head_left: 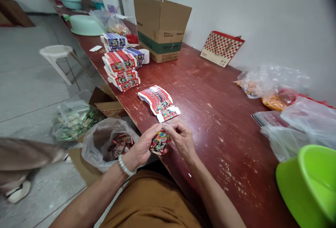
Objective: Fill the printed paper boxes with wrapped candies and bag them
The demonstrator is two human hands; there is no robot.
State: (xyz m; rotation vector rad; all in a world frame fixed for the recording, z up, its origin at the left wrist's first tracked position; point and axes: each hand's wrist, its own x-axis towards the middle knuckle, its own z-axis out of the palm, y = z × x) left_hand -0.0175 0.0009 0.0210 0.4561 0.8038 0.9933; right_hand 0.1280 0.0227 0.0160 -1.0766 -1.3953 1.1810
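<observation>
Together, the left hand [140,145] and right hand [182,140] are pinching a printed cardboard box [159,143], steadying it from both sides just beside the counter [217,126].

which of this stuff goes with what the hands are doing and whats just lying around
In use: left hand, right hand, printed carton, flat printed cartons, stacked cartons.
Lying about: cardboard box, checked paper bag, lime-green basin.

Bare desk [210,126] stretches open from the right hand [182,140] toward 2 to 3 o'clock. At 12 o'clock, a loose stack of printed cartons [159,102] blocks the way forward. At 9 o'clock, a plastic bag [105,147] crowds the left hand [141,147]. At 4 o'clock, a green basin [307,186] stands in the way.
</observation>
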